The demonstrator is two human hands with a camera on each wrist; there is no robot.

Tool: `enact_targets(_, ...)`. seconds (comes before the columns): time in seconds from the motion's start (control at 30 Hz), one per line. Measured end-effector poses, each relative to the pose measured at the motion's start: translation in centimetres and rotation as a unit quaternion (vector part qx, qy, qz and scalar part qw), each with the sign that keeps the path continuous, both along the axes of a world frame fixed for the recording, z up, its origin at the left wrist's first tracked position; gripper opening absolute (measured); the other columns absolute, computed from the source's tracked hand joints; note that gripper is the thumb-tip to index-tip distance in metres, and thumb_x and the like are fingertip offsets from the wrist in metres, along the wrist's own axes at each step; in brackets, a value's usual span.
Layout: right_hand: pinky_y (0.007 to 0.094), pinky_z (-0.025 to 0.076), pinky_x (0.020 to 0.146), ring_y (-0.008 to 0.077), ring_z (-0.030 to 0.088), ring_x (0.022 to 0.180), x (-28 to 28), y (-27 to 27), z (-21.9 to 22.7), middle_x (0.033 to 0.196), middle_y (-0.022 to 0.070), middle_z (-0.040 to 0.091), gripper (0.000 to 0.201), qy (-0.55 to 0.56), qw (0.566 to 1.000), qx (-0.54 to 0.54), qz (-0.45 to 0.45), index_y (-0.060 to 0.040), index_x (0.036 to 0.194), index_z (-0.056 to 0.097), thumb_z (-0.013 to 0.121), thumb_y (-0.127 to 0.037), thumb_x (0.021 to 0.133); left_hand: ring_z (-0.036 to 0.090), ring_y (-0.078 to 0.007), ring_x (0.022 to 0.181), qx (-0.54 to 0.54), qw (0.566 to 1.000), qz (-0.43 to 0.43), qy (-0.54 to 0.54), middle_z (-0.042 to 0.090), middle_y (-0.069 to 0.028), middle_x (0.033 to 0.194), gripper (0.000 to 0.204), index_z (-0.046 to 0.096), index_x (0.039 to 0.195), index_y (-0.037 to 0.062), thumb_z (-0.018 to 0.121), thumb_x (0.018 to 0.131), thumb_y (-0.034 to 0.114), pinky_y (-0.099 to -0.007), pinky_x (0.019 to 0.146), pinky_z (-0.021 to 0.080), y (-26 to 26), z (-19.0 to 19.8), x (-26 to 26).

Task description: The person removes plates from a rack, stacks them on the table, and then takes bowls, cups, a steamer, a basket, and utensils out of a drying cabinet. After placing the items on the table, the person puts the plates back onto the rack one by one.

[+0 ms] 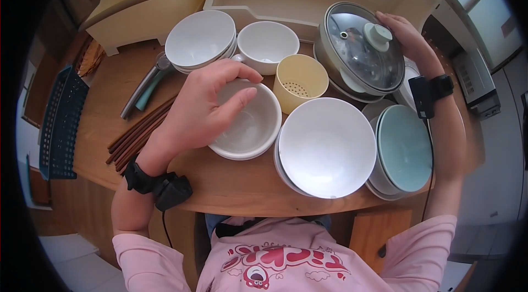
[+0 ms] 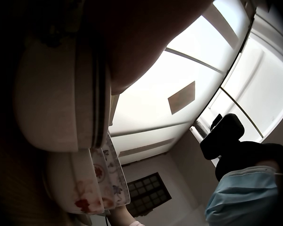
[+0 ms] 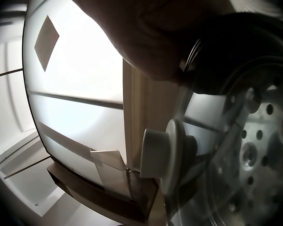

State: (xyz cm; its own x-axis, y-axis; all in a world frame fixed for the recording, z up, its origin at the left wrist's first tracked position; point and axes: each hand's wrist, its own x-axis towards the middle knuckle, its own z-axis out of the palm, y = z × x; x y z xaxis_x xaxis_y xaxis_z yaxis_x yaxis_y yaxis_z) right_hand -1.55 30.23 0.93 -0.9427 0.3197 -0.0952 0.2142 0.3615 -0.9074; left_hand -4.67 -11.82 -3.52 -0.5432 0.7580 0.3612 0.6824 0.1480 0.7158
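My left hand (image 1: 201, 105) is over a grey-white bowl (image 1: 250, 127), thumb and forefinger apart and loosely bent, their tips above its inside near the far rim. The left wrist view shows the outside of a dark-banded bowl (image 2: 56, 99) close beside the hand. My right hand (image 1: 404, 33) grips the far right side of a pot (image 1: 327, 53), fingertips at the edge of its glass lid (image 1: 352, 50). The lid has a pale knob (image 1: 379, 35). In the right wrist view, holes in a metal insert (image 3: 254, 155) show through the glass.
A yellow perforated cup (image 1: 300, 80), a white mug (image 1: 268, 44) and stacked white bowls (image 1: 201, 36) stand behind. Nearer are a large white bowl (image 1: 327, 146) and a mint bowl (image 1: 405, 149). Brown chopsticks (image 1: 137, 132) lie left, by a blue basket (image 1: 63, 121) at the table edge.
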Motion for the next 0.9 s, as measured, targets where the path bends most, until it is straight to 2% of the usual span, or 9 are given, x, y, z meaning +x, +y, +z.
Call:
enact_targets(0.3, 0.0250, 0.051, 0.076, 0.0088, 0.061, 0.083, 0.2, 1.2, 0.5, 0.099, 0.0045, 0.065, 0.036, -0.020, 0.999, -0.011, 0.022, 0.0020, 0.112, 0.060, 0.051, -0.030, 0.098, 0.061, -0.0181, 0.093, -0.001, 1.000, -0.003, -0.002, 0.064, -0.0100, 0.099, 0.019, 0.062, 0.102, -0.0022, 0.060, 0.085, 0.007, -0.0291, 0.085, 0.047, 0.0, -0.1, 0.0)
enact_targets(0.37, 0.0242, 0.051, 0.077, 0.0079, 0.060, 0.083, 0.4, 1.3, 0.5, 0.097, 0.0023, 0.065, 0.032, 0.000, 0.998, -0.061, 0.031, -0.0008, 0.110, 0.060, 0.052, -0.029, 0.097, 0.061, -0.0181, 0.093, 0.000, 1.000, -0.003, -0.003, 0.064, -0.0101, 0.099, 0.019, 0.062, 0.102, -0.0022, 0.060, 0.085, 0.007, -0.0292, 0.085, 0.047, 0.0, -0.1, 0.0)
enact_targets(0.57, 0.0268, 0.051, 0.080, 0.0114, 0.061, 0.086, 0.6, 2.9, 0.5, 0.102, 0.0049, 0.065, 0.031, -0.013, 0.994, -0.094, 0.055, -0.0003, 0.115, 0.059, 0.050, -0.024, 0.098, 0.060, -0.0182, 0.094, -0.004, 1.000, -0.002, 0.001, 0.064, -0.0101, 0.099, 0.019, 0.061, 0.103, -0.0022, 0.059, 0.085, 0.006, -0.0292, 0.086, 0.046, 0.0, -0.1, 0.1)
enact_targets(0.9, 0.0277, 0.052, 0.079, 0.0127, 0.063, 0.085, 0.7, 3.0, 1.3, 0.100, 0.0058, 0.066, 0.028, -0.016, 0.997, -0.078, 0.007, 0.0011, 0.111, 0.061, 0.052, -0.021, 0.096, 0.059, -0.0169, 0.090, -0.010, 1.000, 0.003, 0.003, 0.063, -0.0096, 0.097, 0.020, 0.061, 0.103, -0.0024, 0.059, 0.085, 0.006, -0.0280, 0.082, 0.046, 0.1, 0.1, 0.2)
